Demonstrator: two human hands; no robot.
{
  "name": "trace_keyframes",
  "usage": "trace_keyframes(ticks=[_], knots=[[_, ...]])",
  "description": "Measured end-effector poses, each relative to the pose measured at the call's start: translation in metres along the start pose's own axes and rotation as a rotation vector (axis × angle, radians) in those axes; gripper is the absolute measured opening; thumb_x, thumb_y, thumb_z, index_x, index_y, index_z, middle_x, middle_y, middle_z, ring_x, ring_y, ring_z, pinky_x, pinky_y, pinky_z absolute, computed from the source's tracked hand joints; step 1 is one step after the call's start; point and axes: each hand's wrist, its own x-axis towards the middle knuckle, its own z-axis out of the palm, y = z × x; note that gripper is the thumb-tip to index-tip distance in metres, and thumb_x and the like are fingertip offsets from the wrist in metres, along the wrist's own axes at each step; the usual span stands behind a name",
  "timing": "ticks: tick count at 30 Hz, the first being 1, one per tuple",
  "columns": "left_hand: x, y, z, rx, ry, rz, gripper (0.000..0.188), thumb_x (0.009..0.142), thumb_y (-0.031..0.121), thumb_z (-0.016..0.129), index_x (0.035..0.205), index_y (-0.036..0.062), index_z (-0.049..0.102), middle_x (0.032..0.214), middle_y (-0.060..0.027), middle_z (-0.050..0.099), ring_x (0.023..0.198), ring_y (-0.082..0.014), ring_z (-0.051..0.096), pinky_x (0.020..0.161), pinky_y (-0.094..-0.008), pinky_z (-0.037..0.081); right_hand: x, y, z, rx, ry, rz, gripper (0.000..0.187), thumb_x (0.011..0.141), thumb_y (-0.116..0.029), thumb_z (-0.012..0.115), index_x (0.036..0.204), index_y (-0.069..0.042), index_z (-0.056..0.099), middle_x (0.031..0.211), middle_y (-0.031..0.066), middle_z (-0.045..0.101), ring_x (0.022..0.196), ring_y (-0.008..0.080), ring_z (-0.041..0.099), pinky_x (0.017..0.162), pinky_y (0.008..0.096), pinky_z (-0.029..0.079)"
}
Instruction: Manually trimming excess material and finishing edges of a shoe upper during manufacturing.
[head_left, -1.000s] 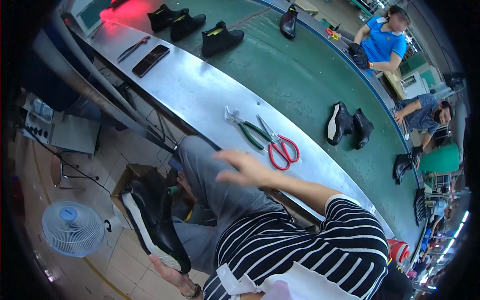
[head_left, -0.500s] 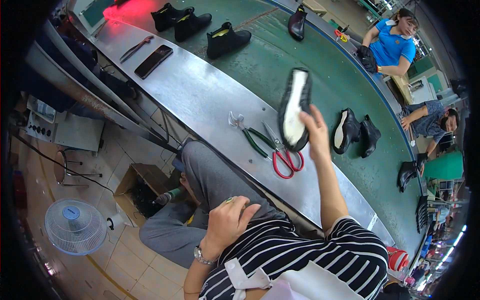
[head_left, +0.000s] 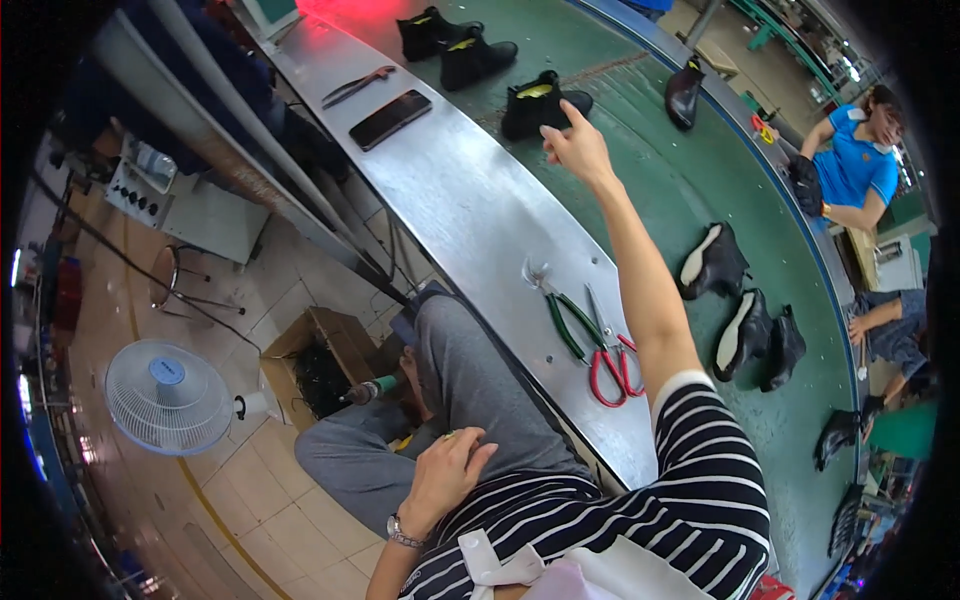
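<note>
My right hand (head_left: pixel 575 145) is stretched far out over the steel table (head_left: pixel 470 220), fingers apart and holding nothing. It hovers just right of a black ankle boot (head_left: pixel 538 100) with a yellow lining, which stands on the green conveyor belt (head_left: pixel 650 180). My left hand (head_left: pixel 450 478) rests on my grey-trousered thigh with loosely curled fingers and nothing visible in it. A black boot with a pale sole (head_left: pixel 708 263) lies on the belt to the right of my forearm.
Green-handled pliers (head_left: pixel 565 325) and red scissors (head_left: pixel 612 365) lie on the table by my right elbow. A dark phone (head_left: pixel 390 118) and a hand tool (head_left: pixel 355 85) lie further up. More black boots (head_left: pixel 765 340) ride the belt. A person in blue (head_left: pixel 850 170) works opposite. A fan (head_left: pixel 168 395) and a cardboard box (head_left: pixel 320 350) stand on the floor.
Half a second ago my right hand held a pale-soled boot over the table. That boot now lies on the belt, and the empty hand has reached further out.
</note>
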Motion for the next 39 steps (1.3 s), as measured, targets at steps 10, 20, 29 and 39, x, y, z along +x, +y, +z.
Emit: trace_keyframes(ticks=[10,20,29,39], knots=[[-0.045,-0.017,0.002,-0.088,0.105,-0.184,0.027,0.090,0.027,0.064,0.101,0.0025,0.062,0.085,-0.0158,0.066,0.081,-0.0333,0.065,0.069,-0.0403,0.051,0.054,0.013,0.052,0.262,0.043,0.110,0.028,0.089,-0.022,0.067,0.101,0.002,0.059,0.072,0.0115,0.068,0.056,0.0158,0.066,0.049,0.0288,0.053],[-0.003,-0.012,-0.057,0.056,0.436,0.063,0.080,0.078,0.023,0.078,0.145,0.0037,0.038,0.133,-0.0195,0.052,0.105,-0.0311,0.059,0.092,-0.0364,0.047,-0.105,-0.151,-0.076,0.538,-0.312,-0.173,0.024,0.093,-0.027,0.066,0.081,-0.007,0.059,0.052,-0.0006,0.054,0.039,0.0057,0.047,0.038,0.0195,0.034],[-0.006,-0.035,-0.036,-0.784,0.219,0.217,0.110,0.071,-0.001,0.079,0.155,0.0062,0.007,0.160,-0.0109,0.019,0.144,-0.0199,0.026,0.115,-0.0325,0.024,-0.212,-0.194,0.011,0.737,-0.903,-0.010,0.024,0.097,-0.027,0.060,0.091,-0.005,0.067,0.054,-0.0008,0.057,0.040,0.0060,0.052,0.040,0.0175,0.040],[-0.088,-0.087,-0.004,-0.806,0.469,-0.046,0.123,0.068,0.004,0.084,0.154,0.0064,-0.003,0.160,-0.0108,0.013,0.143,-0.0189,0.025,0.115,-0.0332,0.024,-0.236,-0.016,0.047,-0.557,-0.127,-0.297,0.052,0.089,-0.031,0.066,0.132,-0.002,0.053,0.121,0.0254,0.060,0.116,0.0377,0.056,0.098,0.0454,0.043]])
